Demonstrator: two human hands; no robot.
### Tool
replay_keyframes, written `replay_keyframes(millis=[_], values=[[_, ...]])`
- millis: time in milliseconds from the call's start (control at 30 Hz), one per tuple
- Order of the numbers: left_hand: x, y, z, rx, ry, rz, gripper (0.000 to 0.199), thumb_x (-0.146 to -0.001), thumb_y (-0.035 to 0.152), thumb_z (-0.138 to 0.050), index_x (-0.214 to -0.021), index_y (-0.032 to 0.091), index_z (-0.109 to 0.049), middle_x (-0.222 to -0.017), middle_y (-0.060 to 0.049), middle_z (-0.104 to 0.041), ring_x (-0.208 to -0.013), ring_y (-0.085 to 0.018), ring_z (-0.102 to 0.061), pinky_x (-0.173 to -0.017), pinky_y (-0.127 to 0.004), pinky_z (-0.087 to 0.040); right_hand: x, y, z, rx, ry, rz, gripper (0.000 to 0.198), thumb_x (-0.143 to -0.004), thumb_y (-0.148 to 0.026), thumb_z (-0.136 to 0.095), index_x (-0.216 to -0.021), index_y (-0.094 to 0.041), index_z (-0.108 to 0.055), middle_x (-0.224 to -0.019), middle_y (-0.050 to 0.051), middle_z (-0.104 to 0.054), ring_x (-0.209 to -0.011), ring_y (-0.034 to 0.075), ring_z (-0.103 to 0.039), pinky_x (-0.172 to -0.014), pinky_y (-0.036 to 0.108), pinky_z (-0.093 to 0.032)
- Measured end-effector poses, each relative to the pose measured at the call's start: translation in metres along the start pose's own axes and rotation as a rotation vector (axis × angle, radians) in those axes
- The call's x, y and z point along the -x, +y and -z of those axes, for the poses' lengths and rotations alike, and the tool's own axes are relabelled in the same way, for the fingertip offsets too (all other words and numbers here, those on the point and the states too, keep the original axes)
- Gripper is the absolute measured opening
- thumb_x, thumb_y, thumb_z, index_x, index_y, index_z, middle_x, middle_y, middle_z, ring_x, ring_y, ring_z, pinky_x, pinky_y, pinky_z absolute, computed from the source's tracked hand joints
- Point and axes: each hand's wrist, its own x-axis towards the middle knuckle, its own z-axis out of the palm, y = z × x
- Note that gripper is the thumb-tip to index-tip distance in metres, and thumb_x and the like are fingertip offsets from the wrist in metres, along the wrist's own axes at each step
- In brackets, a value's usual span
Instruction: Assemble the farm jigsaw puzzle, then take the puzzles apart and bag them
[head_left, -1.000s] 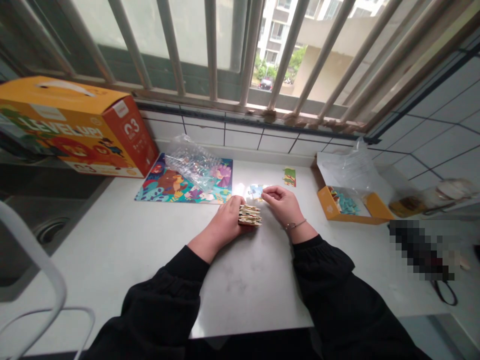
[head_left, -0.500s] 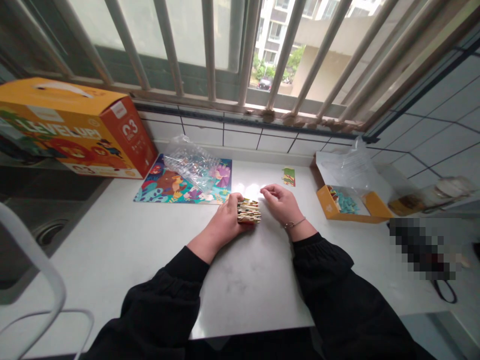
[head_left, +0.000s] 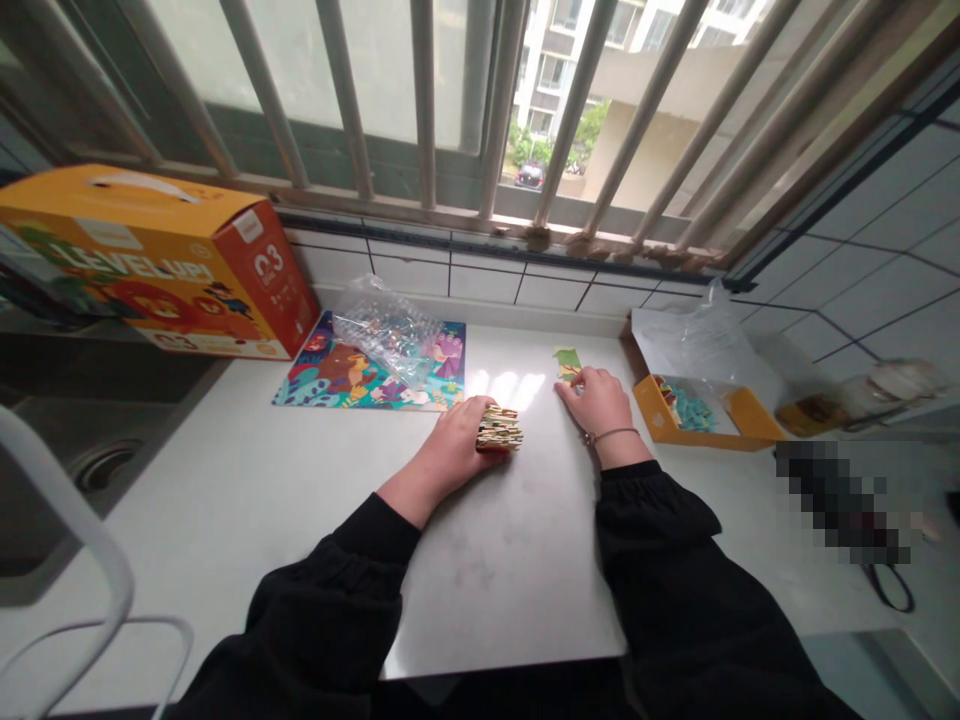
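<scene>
My left hand (head_left: 459,440) is wrapped round a thick stack of puzzle pieces (head_left: 501,430), whose layered edges face right above the counter. Farther right, my right hand (head_left: 600,405) has its fingers pressed together at the near end of a green puzzle piece (head_left: 568,358) lying flat on the white surface. The fingertips cover part of that piece, so whether a second piece is under them is hard to make out.
A colourful picture board (head_left: 375,395) lies back left with a clear plastic bag (head_left: 386,325) on it. Beyond stands a large orange box (head_left: 274,280), beside the sink (head_left: 90,440). An open yellow box (head_left: 675,432) with pieces sits at right, near a glass jar (head_left: 892,390).
My right hand has moved right and away from the stack to the green puzzle piece, which now sits slightly farther left. My left hand keeps its hold on the stack.
</scene>
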Motion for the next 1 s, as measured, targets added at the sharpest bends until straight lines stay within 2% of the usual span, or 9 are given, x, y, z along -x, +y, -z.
replay_keyframes(millis=[133,267,433,567,667,733,800,933,1000], values=[[0.0,0.0,0.0,-0.009,-0.014,0.016,0.064,-0.08,0.036,-0.092,-0.13,0.023,-0.056,-0.126,-0.013,-0.07,-0.115,-0.036,-0.069,-0.098,-0.048,-0.054,0.001,-0.003,0.003,-0.156,-0.021,-0.026,0.023,-0.085,-0.037,-0.073,-0.102,-0.022,-0.07,-0.104,0.013,-0.075,-0.099,0.031,-0.069,-0.09,0.043,-0.054],[-0.001,0.001,0.001,-0.008,-0.018,0.02,0.064,-0.08,0.036,-0.092,-0.131,0.023,-0.055,-0.127,-0.013,-0.07,-0.116,-0.035,-0.069,-0.099,-0.048,-0.054,0.001,-0.006,0.005,-0.431,-0.065,0.003,0.039,-0.075,-0.027,-0.075,-0.113,-0.021,-0.066,-0.111,0.012,-0.075,-0.1,0.027,-0.07,-0.092,0.041,-0.057],[-0.001,0.002,0.002,-0.007,-0.018,0.024,0.064,-0.08,0.035,-0.092,-0.131,0.024,-0.056,-0.127,-0.012,-0.071,-0.116,-0.035,-0.068,-0.099,-0.048,-0.053,0.003,-0.017,0.011,-0.876,-0.115,-0.038,0.056,-0.074,-0.035,-0.082,-0.126,-0.023,-0.064,-0.122,0.01,-0.071,-0.099,0.024,-0.073,-0.091,0.042,-0.062],[0.0,0.002,0.0,0.0,-0.005,0.01,0.065,-0.079,0.036,-0.093,-0.131,0.022,-0.057,-0.127,-0.012,-0.071,-0.115,-0.035,-0.068,-0.098,-0.048,-0.054,0.007,-0.022,0.015,-1.322,-0.238,-0.112,0.066,-0.075,-0.049,-0.089,-0.13,-0.029,-0.059,-0.117,0.006,-0.076,-0.102,0.023,-0.077,-0.091,0.041,-0.064],[0.0,0.001,-0.001,-0.001,-0.006,0.01,0.066,-0.079,0.037,-0.093,-0.131,0.022,-0.057,-0.127,-0.013,-0.07,-0.115,-0.035,-0.068,-0.098,-0.049,-0.054,0.007,-0.018,0.015,-1.277,-0.294,-0.177,0.059,-0.073,-0.05,-0.091,-0.12,-0.026,-0.064,-0.1,0.006,-0.079,-0.09,0.023,-0.077,-0.08,0.038,-0.064],[0.0,0.0,-0.001,-0.008,-0.01,0.013,0.066,-0.079,0.036,-0.093,-0.132,0.022,-0.056,-0.127,-0.013,-0.07,-0.115,-0.035,-0.068,-0.098,-0.049,-0.054,0.007,-0.014,0.015,-1.101,-0.249,-0.222,0.054,-0.07,-0.045,-0.093,-0.112,-0.023,-0.067,-0.093,0.005,-0.078,-0.083,0.021,-0.075,-0.073,0.034,-0.063],[0.0,0.0,-0.001,-0.014,-0.013,0.013,0.066,-0.08,0.037,-0.093,-0.133,0.022,-0.056,-0.128,-0.014,-0.07,-0.116,-0.036,-0.067,-0.099,-0.049,-0.053,0.006,-0.013,0.016,-1.052,-0.191,-0.239,0.053,-0.069,-0.042,-0.094,-0.111,-0.022,-0.068,-0.093,0.004,-0.077,-0.082,0.02,-0.075,-0.071,0.031,-0.062],[0.0,0.001,0.001,-0.015,-0.016,0.017,0.066,-0.079,0.037,-0.092,-0.133,0.024,-0.055,-0.129,-0.013,-0.07,-0.116,-0.035,-0.068,-0.099,-0.048,-0.053,0.006,-0.015,0.019,-1.35,-0.199,-0.268,0.06,-0.072,-0.047,-0.093,-0.121,-0.026,-0.066,-0.102,0.003,-0.078,-0.086,0.018,-0.077,-0.07,0.027,-0.063],[0.0,0.002,0.001,-0.011,-0.017,0.019,0.065,-0.079,0.035,-0.093,-0.131,0.024,-0.055,-0.128,-0.012,-0.07,-0.115,-0.035,-0.068,-0.098,-0.047,-0.054,0.007,-0.016,0.019,-1.37,-0.199,-0.336,0.058,-0.07,-0.042,-0.095,-0.117,-0.025,-0.067,-0.096,0.001,-0.078,-0.078,0.016,-0.076,-0.061,0.023,-0.06]])
